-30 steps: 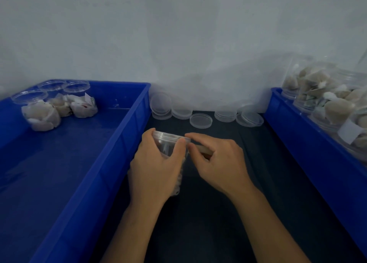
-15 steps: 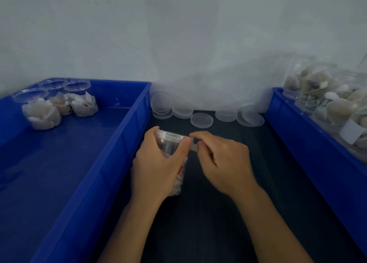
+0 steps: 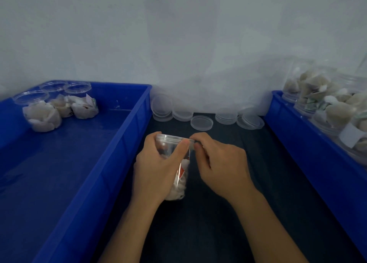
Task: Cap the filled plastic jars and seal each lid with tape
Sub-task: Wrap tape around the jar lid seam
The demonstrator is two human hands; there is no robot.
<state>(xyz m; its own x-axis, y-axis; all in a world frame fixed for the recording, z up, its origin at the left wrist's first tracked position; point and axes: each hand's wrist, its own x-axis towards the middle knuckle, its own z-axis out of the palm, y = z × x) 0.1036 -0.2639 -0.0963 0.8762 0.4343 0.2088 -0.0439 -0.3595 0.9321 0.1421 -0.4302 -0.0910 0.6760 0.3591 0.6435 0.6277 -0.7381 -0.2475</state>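
Dark bench between two blue bins carried the capped jar at centre, left hand wrapped round it, while the right hand, pinching tape at the lid's three o'clock, had drawn closer, so sealing looked underway.

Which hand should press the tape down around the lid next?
Right. The right hand already pinches the tape at the lid rim; the left hand is wrapped around the jar, steadying it.
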